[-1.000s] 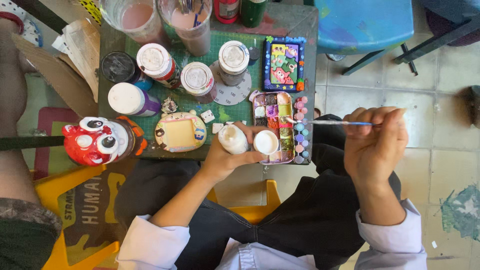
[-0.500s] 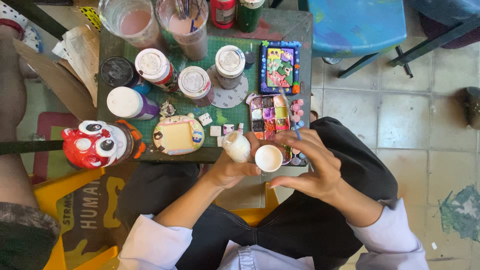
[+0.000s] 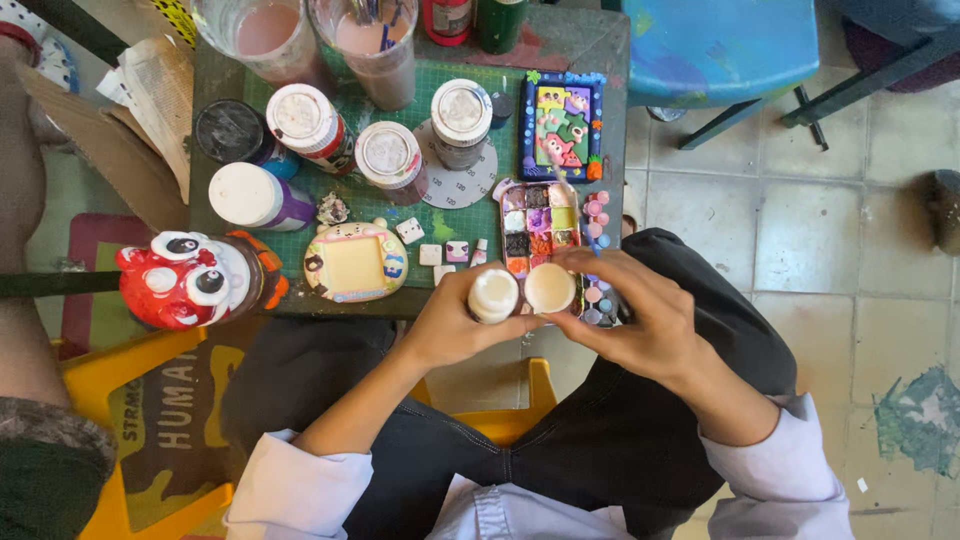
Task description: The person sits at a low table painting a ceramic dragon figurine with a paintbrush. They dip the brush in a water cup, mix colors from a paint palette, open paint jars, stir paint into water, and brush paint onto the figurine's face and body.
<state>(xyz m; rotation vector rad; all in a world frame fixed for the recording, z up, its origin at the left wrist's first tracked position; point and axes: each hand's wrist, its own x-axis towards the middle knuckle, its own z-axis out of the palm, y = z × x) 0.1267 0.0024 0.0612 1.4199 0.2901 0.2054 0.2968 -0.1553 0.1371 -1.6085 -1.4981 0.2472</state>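
View from above of a seated person at a small green-matted work table [image 3: 330, 120]. The left hand [image 3: 450, 325] is wrapped around a small white plastic paint bottle [image 3: 493, 295], fingers closed on its body, holding it upright at the near edge of the table. Just right of it, the right hand [image 3: 635, 315] has its fingertips pinched on a round cream-coloured cap [image 3: 550, 288]; cap and bottle sit side by side, touching or nearly so — whether the cap belongs to a second bottle beneath cannot be told. Immediately beyond the hands lies a rectangular paint palette of small coloured squares [image 3: 540, 225], with a row of pink round pots [image 3: 597, 240] along its right side. Farther off stands a blue-framed painted plaque with cartoon figures [image 3: 560, 125]. To the left of the palette rest a cream egg-shaped painted toy with a yellow screen [image 3: 356, 262] and, at the table's left near corner, a red figure with large white eyes [image 3: 185, 280]. Several white-lidded paint jars [image 3: 388, 155] occupy the middle of the mat, and two clear cups of pinkish water [image 3: 268, 35] stand at the far edge — one holding brushes.
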